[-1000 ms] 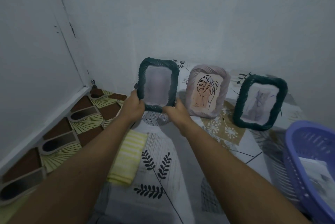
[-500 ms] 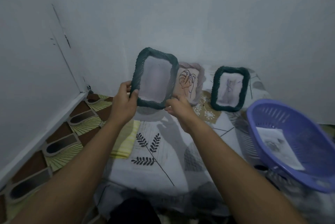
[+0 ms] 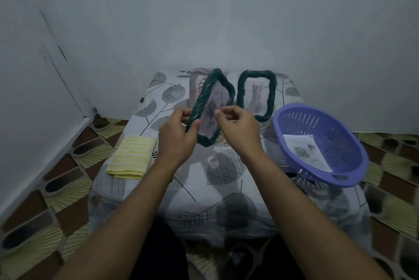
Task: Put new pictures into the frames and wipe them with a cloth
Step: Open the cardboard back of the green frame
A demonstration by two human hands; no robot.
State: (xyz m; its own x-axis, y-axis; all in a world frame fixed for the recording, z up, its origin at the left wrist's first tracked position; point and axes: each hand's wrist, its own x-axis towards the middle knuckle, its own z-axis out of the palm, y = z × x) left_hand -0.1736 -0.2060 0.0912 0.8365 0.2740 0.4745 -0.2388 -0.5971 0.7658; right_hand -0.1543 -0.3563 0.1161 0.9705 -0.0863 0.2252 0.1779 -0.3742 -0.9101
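I hold a dark green rope-rimmed picture frame (image 3: 205,98) in the air, turned edge-on and tilted. My left hand (image 3: 176,136) grips its left rim. My right hand (image 3: 240,132) pinches at its lower right side, fingers over the pale picture inside. Behind it a pink-grey frame (image 3: 196,85) leans on the wall, mostly hidden. A second green frame (image 3: 256,95) with a faint drawing stands to its right. A folded yellow striped cloth (image 3: 131,157) lies on the leaf-print sheet (image 3: 226,189) at the left.
A purple plastic basket (image 3: 322,141) with a paper picture (image 3: 306,150) inside sits at the sheet's right edge. Grey walls close the back and left. Patterned floor tiles (image 3: 56,180) run along both sides.
The held green frame came down and towards me and turned from face-on to nearly edge-on. The view pulled back and shifted, showing more of the basket and the floor.
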